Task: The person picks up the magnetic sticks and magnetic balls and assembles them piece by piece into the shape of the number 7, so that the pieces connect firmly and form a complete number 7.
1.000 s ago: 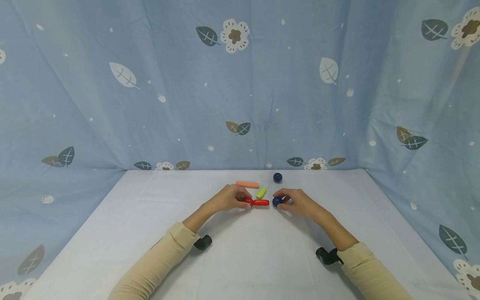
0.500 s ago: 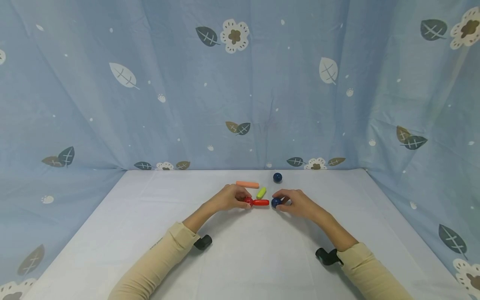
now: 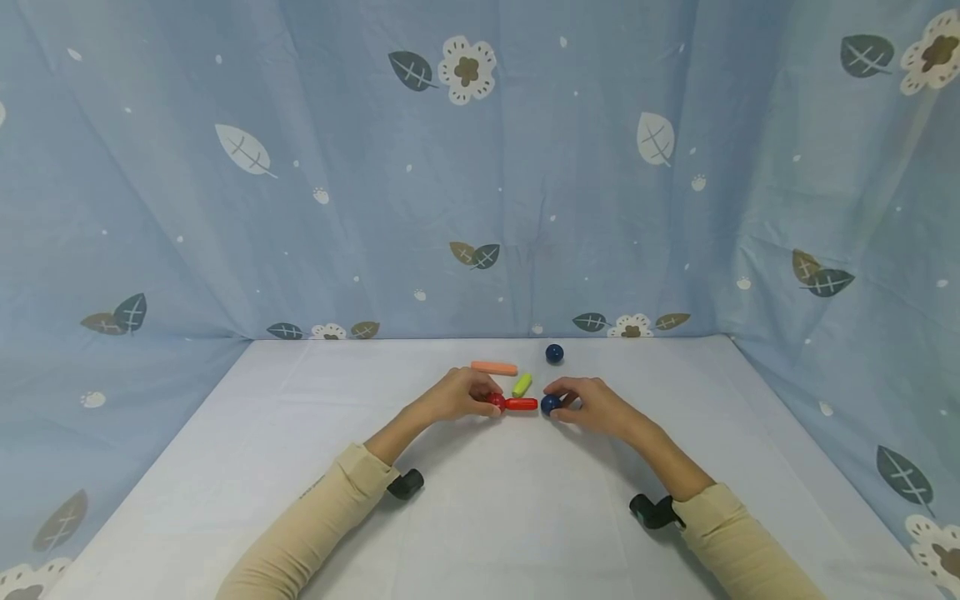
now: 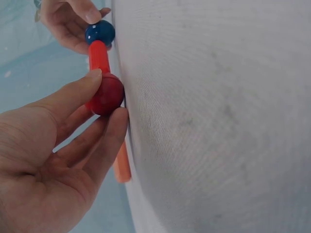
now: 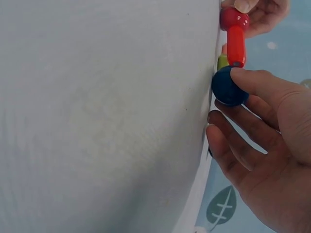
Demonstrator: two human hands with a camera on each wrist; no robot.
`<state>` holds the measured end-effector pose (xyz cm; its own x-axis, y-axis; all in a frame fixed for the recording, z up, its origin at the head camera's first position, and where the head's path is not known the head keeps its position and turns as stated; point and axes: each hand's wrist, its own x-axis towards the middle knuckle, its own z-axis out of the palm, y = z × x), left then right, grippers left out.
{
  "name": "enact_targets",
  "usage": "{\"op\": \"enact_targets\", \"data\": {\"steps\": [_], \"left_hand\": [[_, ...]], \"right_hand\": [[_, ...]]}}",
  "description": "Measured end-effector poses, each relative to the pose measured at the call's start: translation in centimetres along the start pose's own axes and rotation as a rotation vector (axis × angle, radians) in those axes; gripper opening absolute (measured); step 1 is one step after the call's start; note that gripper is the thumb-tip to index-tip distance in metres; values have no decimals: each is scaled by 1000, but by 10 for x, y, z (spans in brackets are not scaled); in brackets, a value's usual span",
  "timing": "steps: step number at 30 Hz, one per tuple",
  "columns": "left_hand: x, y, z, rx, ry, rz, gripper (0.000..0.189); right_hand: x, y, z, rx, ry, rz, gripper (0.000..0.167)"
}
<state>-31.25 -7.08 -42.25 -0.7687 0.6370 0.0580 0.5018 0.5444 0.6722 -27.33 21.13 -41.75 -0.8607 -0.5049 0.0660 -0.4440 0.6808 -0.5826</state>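
Red ball (image 3: 496, 401) sits mid-tabletop, pinched between the thumb and fingers (image 4: 99, 145) of the left hand (image 3: 452, 397), and it's touching the left end of the red stick (image 3: 522, 404) lying flat on the white tabletop (image 3: 480, 517). Looks like one of those magnetic rod-and-ball sets.

Moving right: the far end of that red stick meets the blue ball (image 3: 551, 404), which the right hand (image 3: 592, 407) holds with thumb on top and fingers (image 5: 233, 160) curled under it. From the wrist views the blue ball looks to be touching the stick tip, though I can't tell if it's fully seated.

My take on doing this bit well: keep the left-side pinch firm so the red ball and stick don't skid, and bring the blue ball straight in along the stick's axis rather than from an angle, so it lands centred on the tip. Light grip on the blue one is probably enough.

Other bits around: an orange stick (image 3: 494, 367) just behind the left hand, a yellow-green stick (image 3: 522, 385) tilted just behind the red one, and a second blue ball (image 3: 554, 353) further back, near the leaf-print curtain (image 3: 480, 167).
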Motion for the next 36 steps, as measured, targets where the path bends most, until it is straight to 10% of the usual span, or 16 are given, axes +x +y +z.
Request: {"op": "enact_targets", "data": {"steps": [36], "left_hand": [[-1,1,-5,12,-5,1,28]], "right_hand": [[6,-3,2,-1,-10,-15,38]]}}
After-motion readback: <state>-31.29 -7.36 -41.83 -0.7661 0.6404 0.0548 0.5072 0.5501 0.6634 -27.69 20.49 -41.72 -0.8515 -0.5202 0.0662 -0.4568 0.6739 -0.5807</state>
